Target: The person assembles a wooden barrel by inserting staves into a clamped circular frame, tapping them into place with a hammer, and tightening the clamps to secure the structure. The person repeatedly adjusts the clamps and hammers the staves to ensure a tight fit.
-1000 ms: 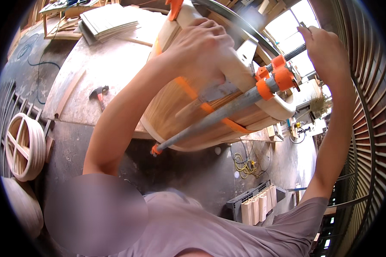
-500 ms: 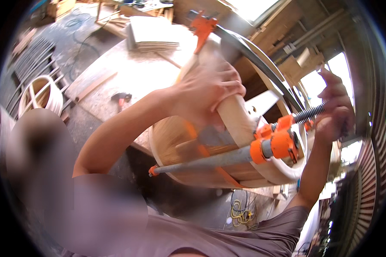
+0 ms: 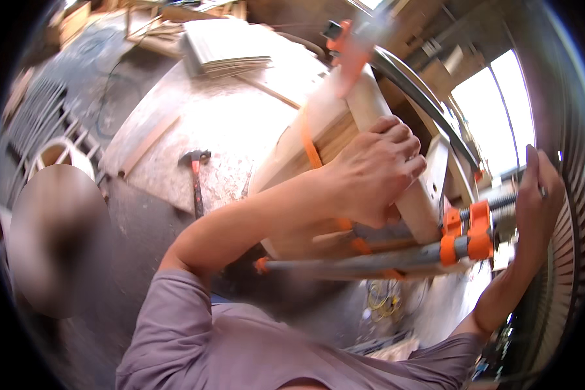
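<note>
We see the left hand [image 3: 370, 172] curled over the top edge of a pale wooden piece [image 3: 344, 136], fingers wrapped down its far side and gripping it firmly. Just below that hand runs a grey bar clamp [image 3: 370, 261] with orange jaws, lying across the lower end of the wood and touching it. The right hand [image 3: 536, 208] is closed around the clamp's screw handle at its right end, beside the orange head [image 3: 480, 229]; the handle itself is mostly hidden by the fingers, so we can only say it seems held tightly. A second orange clamp [image 3: 351, 49] sits at the wood's top end. A hammer [image 3: 195, 179] lies on the workbench [image 3: 227, 117], well apart to the left.
</note>
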`<state>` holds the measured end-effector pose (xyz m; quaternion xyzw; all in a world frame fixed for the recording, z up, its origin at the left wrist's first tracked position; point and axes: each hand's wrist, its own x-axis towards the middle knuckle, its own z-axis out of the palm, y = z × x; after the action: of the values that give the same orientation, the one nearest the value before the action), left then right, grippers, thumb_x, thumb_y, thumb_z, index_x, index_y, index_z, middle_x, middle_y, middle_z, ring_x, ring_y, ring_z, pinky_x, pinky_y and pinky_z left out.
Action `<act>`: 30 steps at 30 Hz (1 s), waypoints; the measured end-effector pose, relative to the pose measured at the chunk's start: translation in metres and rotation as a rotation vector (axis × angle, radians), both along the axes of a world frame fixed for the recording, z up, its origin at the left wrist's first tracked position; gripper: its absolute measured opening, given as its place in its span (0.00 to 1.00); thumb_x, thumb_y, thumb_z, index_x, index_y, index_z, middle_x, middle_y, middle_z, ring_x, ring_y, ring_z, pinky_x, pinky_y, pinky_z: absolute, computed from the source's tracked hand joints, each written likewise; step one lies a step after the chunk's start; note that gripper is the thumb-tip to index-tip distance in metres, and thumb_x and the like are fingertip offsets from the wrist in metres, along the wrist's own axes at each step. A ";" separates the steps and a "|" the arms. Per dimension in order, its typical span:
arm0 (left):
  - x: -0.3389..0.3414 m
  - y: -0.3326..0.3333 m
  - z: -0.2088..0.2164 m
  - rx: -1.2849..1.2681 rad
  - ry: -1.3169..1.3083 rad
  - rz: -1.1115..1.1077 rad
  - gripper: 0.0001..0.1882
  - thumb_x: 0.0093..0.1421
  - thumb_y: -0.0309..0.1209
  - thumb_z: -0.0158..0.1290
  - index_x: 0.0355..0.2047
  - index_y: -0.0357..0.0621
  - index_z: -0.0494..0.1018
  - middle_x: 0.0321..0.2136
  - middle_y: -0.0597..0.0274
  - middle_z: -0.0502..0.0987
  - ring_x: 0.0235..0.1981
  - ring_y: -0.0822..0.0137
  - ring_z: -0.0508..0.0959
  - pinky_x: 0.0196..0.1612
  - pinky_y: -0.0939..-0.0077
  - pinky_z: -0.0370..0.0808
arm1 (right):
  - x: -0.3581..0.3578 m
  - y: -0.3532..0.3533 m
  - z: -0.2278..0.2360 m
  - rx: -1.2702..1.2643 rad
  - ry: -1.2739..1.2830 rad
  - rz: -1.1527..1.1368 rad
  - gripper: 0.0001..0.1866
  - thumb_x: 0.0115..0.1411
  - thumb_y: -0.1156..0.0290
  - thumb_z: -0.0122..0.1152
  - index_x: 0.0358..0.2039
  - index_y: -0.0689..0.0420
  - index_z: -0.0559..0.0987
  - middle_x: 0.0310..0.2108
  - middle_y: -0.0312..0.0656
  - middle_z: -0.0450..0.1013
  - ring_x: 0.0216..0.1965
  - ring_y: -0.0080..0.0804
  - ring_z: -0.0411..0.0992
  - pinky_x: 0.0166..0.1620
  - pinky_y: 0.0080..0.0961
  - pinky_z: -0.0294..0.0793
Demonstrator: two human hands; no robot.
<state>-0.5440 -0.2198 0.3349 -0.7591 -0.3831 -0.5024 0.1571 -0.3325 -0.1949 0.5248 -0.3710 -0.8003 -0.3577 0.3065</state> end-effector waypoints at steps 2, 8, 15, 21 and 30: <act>0.000 0.003 0.000 -0.022 -0.030 -0.054 0.31 0.30 0.39 0.68 0.38 0.40 0.75 0.38 0.55 0.74 0.46 0.55 0.72 0.57 0.61 0.64 | 0.004 0.002 0.009 0.178 -0.299 -0.198 0.11 0.66 0.68 0.56 0.37 0.65 0.79 0.21 0.52 0.69 0.22 0.44 0.67 0.29 0.39 0.64; -0.003 0.006 0.004 -0.032 -0.001 -0.098 0.33 0.33 0.37 0.68 0.43 0.44 0.73 0.41 0.56 0.74 0.50 0.53 0.72 0.57 0.58 0.64 | 0.001 -0.030 0.006 -0.169 -0.159 0.100 0.15 0.66 0.60 0.58 0.42 0.60 0.76 0.26 0.48 0.75 0.29 0.43 0.75 0.38 0.38 0.71; -0.004 -0.001 0.011 -0.086 0.105 -0.062 0.36 0.29 0.34 0.69 0.44 0.42 0.72 0.42 0.56 0.74 0.51 0.53 0.72 0.58 0.57 0.64 | 0.086 0.009 -0.012 0.806 -0.814 -0.316 0.11 0.60 0.70 0.57 0.44 0.53 0.78 0.41 0.38 0.74 0.41 0.35 0.74 0.50 0.37 0.72; -0.004 -0.001 0.008 -0.031 0.042 0.002 0.33 0.29 0.34 0.69 0.40 0.44 0.72 0.40 0.55 0.75 0.50 0.52 0.72 0.60 0.58 0.63 | 0.046 0.016 -0.020 0.828 -0.685 -0.293 0.12 0.52 0.70 0.60 0.40 0.51 0.79 0.34 0.38 0.75 0.36 0.35 0.76 0.41 0.39 0.73; 0.004 0.013 -0.002 0.043 0.021 -0.029 0.36 0.28 0.33 0.72 0.43 0.43 0.76 0.41 0.58 0.77 0.50 0.55 0.74 0.57 0.60 0.65 | -0.063 -0.052 0.008 -0.097 -0.399 -0.852 0.15 0.63 0.68 0.49 0.37 0.61 0.83 0.31 0.55 0.78 0.31 0.48 0.79 0.38 0.41 0.78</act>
<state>-0.5403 -0.2071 0.3329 -0.7662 -0.3596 -0.5047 0.1701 -0.3952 -0.2466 0.5330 -0.6041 -0.6359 -0.4782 -0.0452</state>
